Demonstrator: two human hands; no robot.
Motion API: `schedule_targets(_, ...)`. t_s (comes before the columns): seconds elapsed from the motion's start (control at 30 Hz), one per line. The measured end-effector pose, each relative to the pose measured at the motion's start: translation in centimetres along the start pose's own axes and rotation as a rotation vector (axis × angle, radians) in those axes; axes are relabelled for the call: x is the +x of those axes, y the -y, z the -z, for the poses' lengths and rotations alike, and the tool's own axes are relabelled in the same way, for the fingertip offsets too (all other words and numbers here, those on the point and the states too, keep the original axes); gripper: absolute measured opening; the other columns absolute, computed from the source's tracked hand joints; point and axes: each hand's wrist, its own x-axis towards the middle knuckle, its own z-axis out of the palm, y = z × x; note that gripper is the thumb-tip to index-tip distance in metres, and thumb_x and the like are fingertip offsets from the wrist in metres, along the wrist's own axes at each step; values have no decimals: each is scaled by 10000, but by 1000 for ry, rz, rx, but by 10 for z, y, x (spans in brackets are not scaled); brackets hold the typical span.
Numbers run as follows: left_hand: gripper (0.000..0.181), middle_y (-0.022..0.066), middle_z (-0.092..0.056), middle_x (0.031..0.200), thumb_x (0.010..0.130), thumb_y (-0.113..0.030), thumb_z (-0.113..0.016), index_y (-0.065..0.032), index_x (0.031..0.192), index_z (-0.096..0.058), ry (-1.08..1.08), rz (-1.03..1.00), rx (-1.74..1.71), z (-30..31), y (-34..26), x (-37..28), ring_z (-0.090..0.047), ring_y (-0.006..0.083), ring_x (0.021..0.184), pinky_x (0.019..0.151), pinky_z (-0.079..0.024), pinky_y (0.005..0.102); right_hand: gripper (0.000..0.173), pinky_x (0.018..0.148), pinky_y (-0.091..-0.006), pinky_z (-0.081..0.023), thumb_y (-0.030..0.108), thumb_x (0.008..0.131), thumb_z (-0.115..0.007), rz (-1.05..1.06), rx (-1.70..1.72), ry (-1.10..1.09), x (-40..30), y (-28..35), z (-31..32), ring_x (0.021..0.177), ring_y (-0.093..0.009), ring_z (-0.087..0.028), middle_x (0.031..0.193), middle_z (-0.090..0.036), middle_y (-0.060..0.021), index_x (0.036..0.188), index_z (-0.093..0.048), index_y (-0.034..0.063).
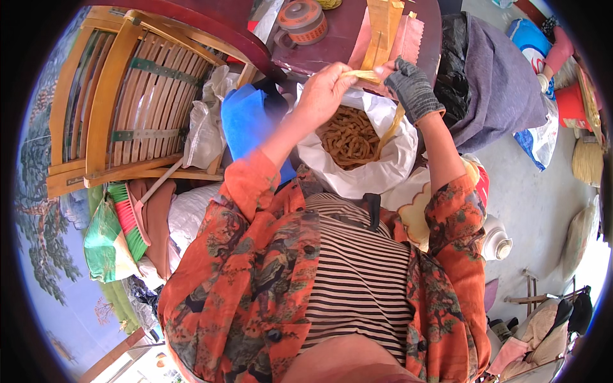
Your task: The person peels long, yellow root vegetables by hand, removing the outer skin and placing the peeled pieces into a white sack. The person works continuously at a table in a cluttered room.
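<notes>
A pale yellow strip of plant-like fibre point(362, 74) is stretched between both hands, above the near edge of the dark red table. My bare left hand point(326, 91) pinches its left end. My right hand point(406, 84), in a grey fingerless knitted glove, grips the other end; part of the strip is hidden by the fingers. Below them a white sack point(357, 181) stands open, holding many brown twisted pieces point(352, 136). Another yellowish strip point(393, 125) hangs over the sack's right inner side. Behind the hands, a wooden piece point(381, 36) lies on a pink cloth point(413, 34).
A lidded clay-coloured mug point(301, 23) stands on the table point(342, 28). Folded slatted wooden chairs point(151, 100), a blue cloth point(244, 119) and a broom point(131, 218) are at the left. Grey cloth point(500, 86) and a white flask point(497, 239) lie right; another person's arm point(559, 52) shows beyond.
</notes>
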Motion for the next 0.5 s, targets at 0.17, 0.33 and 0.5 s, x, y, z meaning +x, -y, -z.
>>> schedule_targets(0.17, 202, 112, -557, 784, 883, -212, -513, -21, 929, -560, 38, -30, -88, 0, 19, 31, -538, 197, 733, 670, -424, 301, 243, 519, -246, -381, 245, 727, -713, 97, -241, -104, 11, -8, 5, 570, -90, -437, 623, -490, 9, 798, -592, 45)
schedule_targets(0.33, 205, -15, -549, 783, 883, -214, -532, -34, 966, -585, -8, -13, -188, -11, 27, 49, -469, 59, 727, 652, -395, 202, 326, 596, -318, -418, 286, 726, -697, 88, -442, -175, 16, 0, 6, 601, -196, -459, 610, -494, -91, 737, -550, -5)
schedule_targets(0.5, 194, 4, -592, 783, 848, -203, -557, -37, 936, -603, -34, 37, -146, -14, 32, 64, -514, 74, 735, 671, -423, 230, 376, 661, -355, -452, 344, 709, -679, 135, -443, -236, 27, -11, 7, 674, -298, -565, 718, -584, -161, 768, -561, -8)
